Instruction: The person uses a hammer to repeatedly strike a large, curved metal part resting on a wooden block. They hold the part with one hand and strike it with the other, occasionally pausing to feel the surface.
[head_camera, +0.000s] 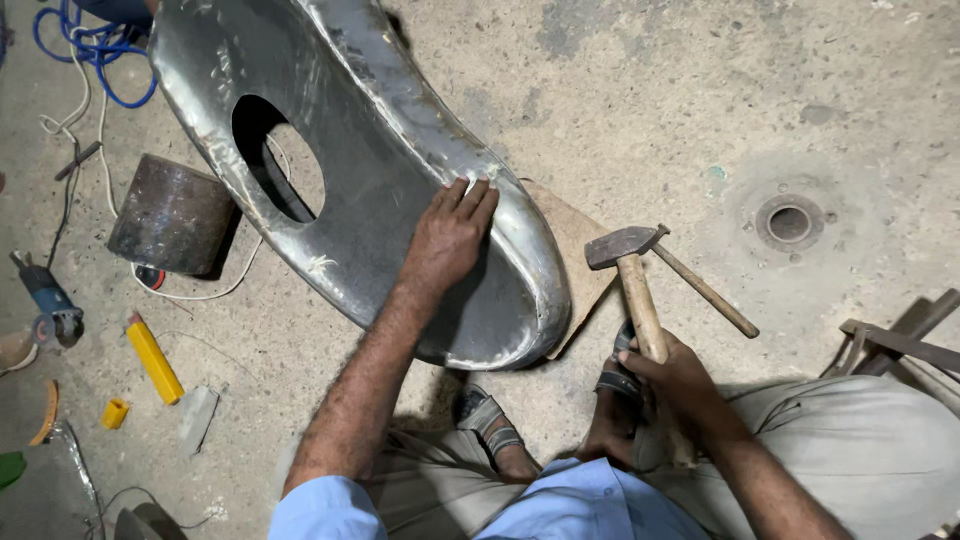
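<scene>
Step, as I read it: hammering panel (400, 170) edge. Panel on floor (650, 100), rounded end over board (575, 250). My left hand (450, 235) flat, fingers spread, pressing panel. Right hand (675, 375) fist-tight round hammer (630, 275), head raised beside edge. Next: aim strike at rim, clear of left fingers.

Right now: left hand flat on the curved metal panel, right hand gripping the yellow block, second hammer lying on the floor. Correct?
Not quite. The head view shows the right hand gripping a wooden-handled hammer, not the yellow block, which lies untouched on the floor. The rest holds: left hand flat on the metal panel, second hammer on the floor.
</scene>
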